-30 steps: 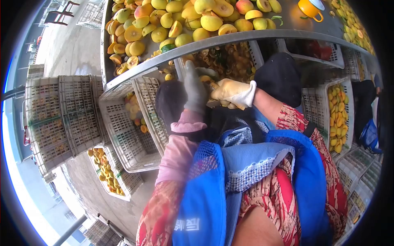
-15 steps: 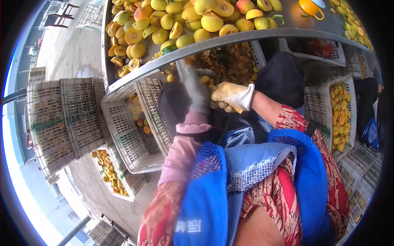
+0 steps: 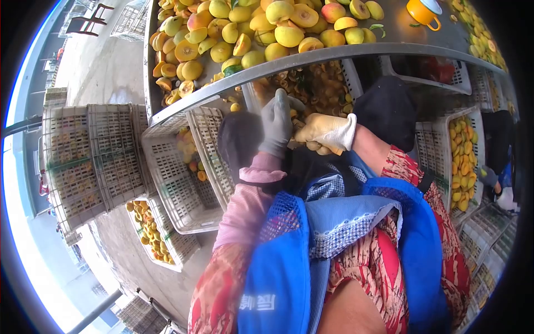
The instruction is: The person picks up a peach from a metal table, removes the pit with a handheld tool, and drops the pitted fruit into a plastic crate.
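My left hand (image 3: 276, 123), in a grey glove, is raised under the table's front edge, its fingers stretched upward and apart. No fruit shows in it, though its palm side is partly hidden. Close on its right, my right hand (image 3: 325, 132), in a cream glove, has its fingers curled closed. What it grips is hidden; only a small orange-yellow strip shows below the fingers. Just beyond both hands a crate holds brown-orange peach scraps (image 3: 311, 83). Whole and halved yellow peaches (image 3: 289, 34) are heaped on the metal table (image 3: 384, 50) above.
An open white crate (image 3: 186, 209) with some peaches stands left of my knee. Stacked crates (image 3: 69, 161) and a crate of peach halves (image 3: 150, 234) lie farther left. On the right are another filled crate (image 3: 477, 150) and a co-worker's gloved hand (image 3: 489, 177). A yellow mug (image 3: 424, 12) sits on the table.
My left hand has gone from motion-blurred to clear, its fingers now stretched more apart. My right hand stays curled. The view has shifted slightly, and a co-worker's gloved hand has appeared at the right.
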`<state>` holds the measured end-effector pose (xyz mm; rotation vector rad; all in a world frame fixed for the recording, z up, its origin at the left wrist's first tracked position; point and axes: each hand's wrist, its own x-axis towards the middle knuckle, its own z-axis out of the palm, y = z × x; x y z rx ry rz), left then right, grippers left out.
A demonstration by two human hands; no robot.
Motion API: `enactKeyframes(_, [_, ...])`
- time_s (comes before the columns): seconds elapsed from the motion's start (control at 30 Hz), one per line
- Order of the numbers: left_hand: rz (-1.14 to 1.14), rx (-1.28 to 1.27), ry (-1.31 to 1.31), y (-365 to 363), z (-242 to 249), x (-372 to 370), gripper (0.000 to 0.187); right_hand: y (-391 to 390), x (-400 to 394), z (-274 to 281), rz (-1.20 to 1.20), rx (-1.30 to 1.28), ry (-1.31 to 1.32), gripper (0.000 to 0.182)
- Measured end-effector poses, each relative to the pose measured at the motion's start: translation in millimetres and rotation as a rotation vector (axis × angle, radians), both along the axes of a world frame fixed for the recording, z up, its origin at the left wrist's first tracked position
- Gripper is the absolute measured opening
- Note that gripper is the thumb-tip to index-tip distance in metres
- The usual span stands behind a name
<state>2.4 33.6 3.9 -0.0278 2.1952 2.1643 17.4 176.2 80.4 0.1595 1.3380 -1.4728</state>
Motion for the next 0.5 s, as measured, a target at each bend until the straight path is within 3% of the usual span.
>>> enactKeyframes(0.07, [-0.017, 0.000, 0.011, 2.5, 7.9, 3.2, 0.067, 4.0, 5.3, -5.6, -0.065, -0.155, -0.136, 0.018])
enactKeyframes(0.13, [0.016, 0.448, -0.204, 10.1, 26.1, 5.1, 0.066, 13.4, 9.1, -14.2, -0.152, -0.341, -0.322, 0.021])
enactKeyframes(0.17, [0.039, 0.669, -0.323, 11.9, 33.3, 10.0, 0.066, 12.8, 11.7, -20.3, -0.128, -0.394, -0.293, 0.027])
enactKeyframes(0.27, [0.124, 0.728, -0.355, 17.9, 34.1, 11.4, 0.064, 20.0, 15.6, -22.5, -0.111, -0.411, -0.278, 0.029])
enactKeyframes(0.3, [0.057, 0.901, -0.434, 17.2, 43.7, 14.0, 0.056, 20.7, 18.4, -18.0, -0.145, -0.416, -0.231, 0.027])
enactKeyframes(0.4, [0.056, 1.011, -0.359, 19.3, -2.4, 5.6, 0.048, 23.7, 20.9, -26.2, -0.096, -0.671, -0.210, 0.024])
enactKeyframes(0.43, [0.110, 1.011, -0.282, 23.1, 10.5, 6.7, 0.038, 26.7, 24.3, -25.1, -0.135, -0.784, -0.186, 0.024])
enactKeyframes(0.5, [0.128, 0.650, -0.052, 11.3, 6.3, 4.7, 0.033, 37.7, 24.8, -19.9, -0.336, -0.909, -0.178, 0.023])
